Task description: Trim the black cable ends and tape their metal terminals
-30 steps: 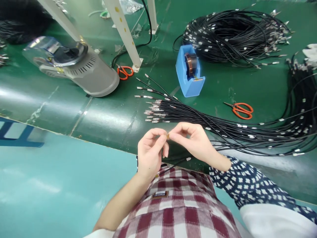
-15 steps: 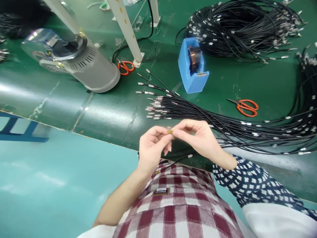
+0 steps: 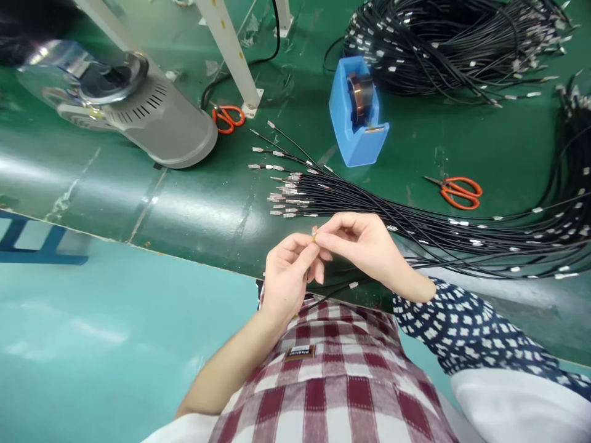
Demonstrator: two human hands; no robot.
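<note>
Both hands meet over the front edge of the green table. My left hand [image 3: 292, 264] pinches a small cable end with amber tape [image 3: 314, 235] between thumb and forefinger. From the right, my right hand [image 3: 362, 243] pinches the same piece, its fingertips touching those of the left. The tip of the piece points up; the rest is covered by my fingers. Behind my hands lies a bundle of black cables [image 3: 397, 212] with pale connectors at its left end. A blue tape dispenser [image 3: 357, 117] with an amber roll stands beyond the bundle.
Orange-handled scissors [image 3: 462, 192] lie right of the dispenser, and another orange pair [image 3: 228, 119] lies beside a grey machine [image 3: 161, 120] at the left. A large coil of black cables [image 3: 429, 49] rests at the back. White posts [image 3: 231, 52] stand at the back left.
The small piece has turned from lying sideways to pointing up between my fingertips. My hands have drawn slightly closer together. The whole view has shifted a little.
</note>
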